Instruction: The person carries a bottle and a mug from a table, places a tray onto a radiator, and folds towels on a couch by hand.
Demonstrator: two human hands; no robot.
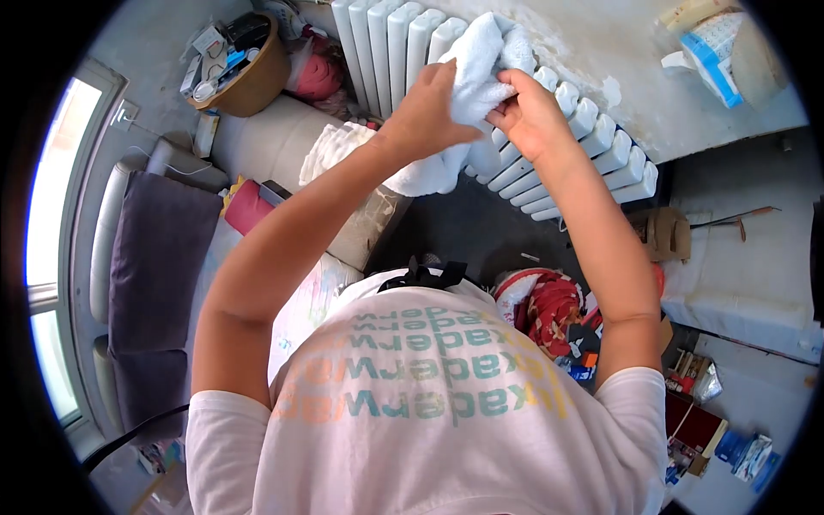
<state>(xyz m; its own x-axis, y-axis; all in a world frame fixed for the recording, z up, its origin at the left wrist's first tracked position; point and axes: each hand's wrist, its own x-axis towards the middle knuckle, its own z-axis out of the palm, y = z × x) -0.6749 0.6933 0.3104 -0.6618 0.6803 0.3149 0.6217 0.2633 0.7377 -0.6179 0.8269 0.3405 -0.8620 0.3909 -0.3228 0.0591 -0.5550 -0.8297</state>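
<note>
A fluffy white towel (477, 73) is raised in front of the white radiator, bunched and hanging in folds. My right hand (530, 116) pinches its right side between thumb and fingers. Against the towel's left side lies my left hand (427, 112), its thumb stretched away from the other fingers, touching the cloth without a visible grip. Part of the towel droops below my left hand. Behind it, a cream textured cloth (330, 153) rests on the beige sofa (279, 142).
The radiator (596, 142) runs along the wall. A brown basin (257, 86) full of small items sits at the upper left. A dark cushion (159, 257) lies by the window. Red fabric (554, 309) is heaped on the right, with boxes (687, 429) lower down.
</note>
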